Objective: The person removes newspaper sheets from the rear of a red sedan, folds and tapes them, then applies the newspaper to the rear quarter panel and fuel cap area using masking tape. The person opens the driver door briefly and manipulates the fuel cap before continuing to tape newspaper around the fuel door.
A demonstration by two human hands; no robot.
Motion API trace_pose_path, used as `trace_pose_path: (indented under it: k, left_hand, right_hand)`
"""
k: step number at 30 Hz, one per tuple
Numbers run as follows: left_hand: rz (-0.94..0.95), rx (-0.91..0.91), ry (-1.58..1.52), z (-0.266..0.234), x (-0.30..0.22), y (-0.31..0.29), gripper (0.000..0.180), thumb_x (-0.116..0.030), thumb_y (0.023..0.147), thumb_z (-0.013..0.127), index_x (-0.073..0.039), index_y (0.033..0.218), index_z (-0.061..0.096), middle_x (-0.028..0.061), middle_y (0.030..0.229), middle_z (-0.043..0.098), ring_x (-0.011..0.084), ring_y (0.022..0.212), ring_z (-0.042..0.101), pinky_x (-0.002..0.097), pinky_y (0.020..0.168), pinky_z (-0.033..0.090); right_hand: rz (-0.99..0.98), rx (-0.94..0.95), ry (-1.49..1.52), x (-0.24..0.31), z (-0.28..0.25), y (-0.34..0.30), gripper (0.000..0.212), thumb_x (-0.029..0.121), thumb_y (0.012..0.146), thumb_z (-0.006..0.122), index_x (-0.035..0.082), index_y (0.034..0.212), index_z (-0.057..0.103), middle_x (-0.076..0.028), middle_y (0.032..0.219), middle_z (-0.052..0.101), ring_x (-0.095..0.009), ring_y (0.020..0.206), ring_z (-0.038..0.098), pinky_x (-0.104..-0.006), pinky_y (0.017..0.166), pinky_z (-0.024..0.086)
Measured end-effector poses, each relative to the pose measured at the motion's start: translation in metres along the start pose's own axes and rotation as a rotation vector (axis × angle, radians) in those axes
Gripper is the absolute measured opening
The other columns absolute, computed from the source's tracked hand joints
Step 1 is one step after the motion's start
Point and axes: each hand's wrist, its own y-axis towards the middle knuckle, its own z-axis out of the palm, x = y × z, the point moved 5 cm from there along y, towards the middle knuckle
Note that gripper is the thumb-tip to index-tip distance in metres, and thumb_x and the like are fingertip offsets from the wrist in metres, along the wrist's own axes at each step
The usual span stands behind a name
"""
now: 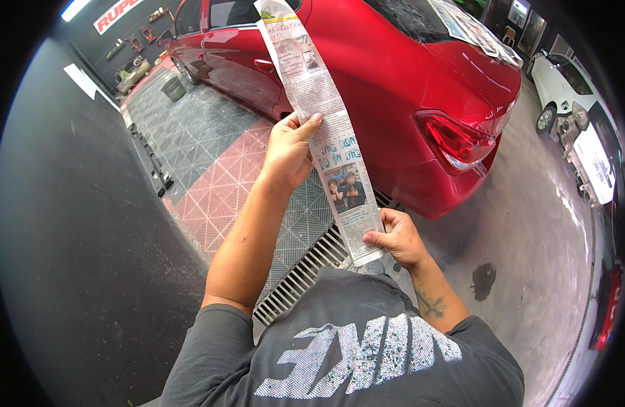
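A long, narrow strip of newspaper (329, 125) stretches up and away in front of my chest. My left hand (290, 149) pinches its left edge around the middle, thumb on the printed face. Lower down, my right hand (399, 239) grips the right edge close to the bottom end, thumb also on top. The strip's far end reaches up over the side of a glossy red car (387, 102) and covers part of it. Neither hand touches the car.
The car's red tail light (456, 136) faces me, and newspaper sheets (475, 30) lie on its rear. A floor grate (302, 275) runs below my arms beside grey and red tiles (224, 169). A dark wall (75, 203) stands left, a bucket (172, 88) farther off, a white car (563, 91) right.
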Motion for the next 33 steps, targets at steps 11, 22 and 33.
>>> trace_pose_path:
  k: [11,22,33]
  left_hand:
    - [-0.016,0.036,0.0,0.009,-0.004,0.0,0.018,-0.011,0.113,0.072,0.0,0.128,0.074,0.0123,0.118,0.083,0.0227,0.101,0.083,0.0417,0.09,0.07]
    - [-0.017,0.022,0.007,0.017,-0.011,-0.006,0.018,-0.012,0.114,0.072,0.002,0.126,0.075,0.0112,0.116,0.083,0.0194,0.098,0.08,0.0406,0.089,0.069]
    - [0.024,0.018,0.005,0.011,-0.011,-0.004,0.018,-0.01,0.115,0.069,0.0,0.129,0.074,0.0117,0.119,0.082,0.0224,0.103,0.081,0.0422,0.093,0.068]
  right_hand:
    - [0.0,0.006,0.009,0.002,0.008,-0.006,0.034,0.001,0.094,0.092,-0.004,0.123,0.076,-0.008,0.116,0.083,-0.012,0.103,0.077,-0.0299,0.094,0.062]
    - [-0.024,0.007,-0.013,0.006,0.013,-0.006,0.033,0.001,0.095,0.091,-0.004,0.123,0.076,-0.008,0.117,0.083,-0.012,0.104,0.076,-0.03,0.097,0.062]
    - [-0.11,-0.053,-0.016,-0.005,0.006,-0.005,0.029,0.012,0.103,0.087,-0.004,0.124,0.075,-0.005,0.113,0.08,-0.011,0.1,0.073,-0.0279,0.093,0.06]
